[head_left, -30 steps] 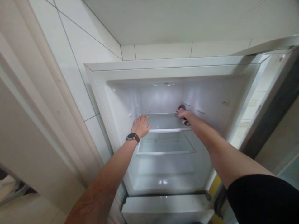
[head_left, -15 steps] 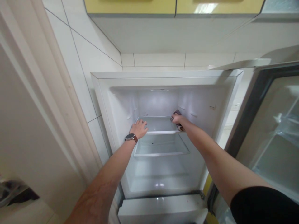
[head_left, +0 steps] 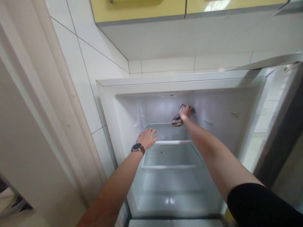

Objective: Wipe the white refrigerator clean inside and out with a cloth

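Inside an open fridge [head_left: 184, 82], my right hand [head_left: 186, 111] grips a patterned brown-and-white cloth [head_left: 177, 120] against the back wall near the right corner. Part of the cloth hangs below the fingers, over the rear of the upper glass shelf [head_left: 169, 134]. My left hand [head_left: 147, 138], with a watch [head_left: 137, 147] on its wrist, rests palm down at the left front of that shelf, fingers spread. Beneath it is a second glass shelf [head_left: 174, 157] with a small dark spot [head_left: 161, 152] on it.
The fridge door [head_left: 279, 135] stands swung out at the right. Yellow cabinets [head_left: 142, 9] hang overhead, and a white tiled wall [head_left: 73, 63] and pale door frame [head_left: 56, 88] run along the left. A drawer front [head_left: 175, 223] shows at the bottom.
My right hand has lifted the cloth off the upper shelf's right side and up onto the back wall. My left hand keeps its place on the shelf. The view has shifted slightly.
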`<state>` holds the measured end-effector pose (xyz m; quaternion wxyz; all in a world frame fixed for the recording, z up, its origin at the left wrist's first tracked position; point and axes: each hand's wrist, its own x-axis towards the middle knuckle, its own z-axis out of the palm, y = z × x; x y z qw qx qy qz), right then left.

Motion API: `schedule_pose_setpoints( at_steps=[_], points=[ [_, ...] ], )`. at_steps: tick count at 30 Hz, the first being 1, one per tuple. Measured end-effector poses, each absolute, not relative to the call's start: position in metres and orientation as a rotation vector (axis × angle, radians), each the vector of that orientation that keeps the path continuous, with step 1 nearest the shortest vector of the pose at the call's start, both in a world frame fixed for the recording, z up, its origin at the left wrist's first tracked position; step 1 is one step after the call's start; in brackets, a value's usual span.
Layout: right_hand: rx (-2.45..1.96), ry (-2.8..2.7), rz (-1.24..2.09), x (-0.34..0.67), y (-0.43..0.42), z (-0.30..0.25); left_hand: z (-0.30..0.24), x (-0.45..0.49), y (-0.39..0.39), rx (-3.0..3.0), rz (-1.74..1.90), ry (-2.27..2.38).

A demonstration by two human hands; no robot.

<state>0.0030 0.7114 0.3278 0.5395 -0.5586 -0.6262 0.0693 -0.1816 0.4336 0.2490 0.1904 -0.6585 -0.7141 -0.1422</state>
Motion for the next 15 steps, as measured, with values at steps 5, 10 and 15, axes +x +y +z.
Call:
schedule_pose_setpoints(
  at_steps=[5,10,15],
  points=[
    [-1.191,-1.344,0.183,-0.084,0.703,0.350,0.249,-0.180,0.432,-1.842,-0.376,-2.013],
    [-0.522,-2.285,-0.154,-0.168,0.659,0.357,0.249,-0.181,0.433,-1.831,-0.355,-2.024],
    [-0.434,-2.492,-0.385,-0.159,0.655,0.353,0.249,-0.181,0.432,-1.837,-0.352,-2.004]
  ],
)
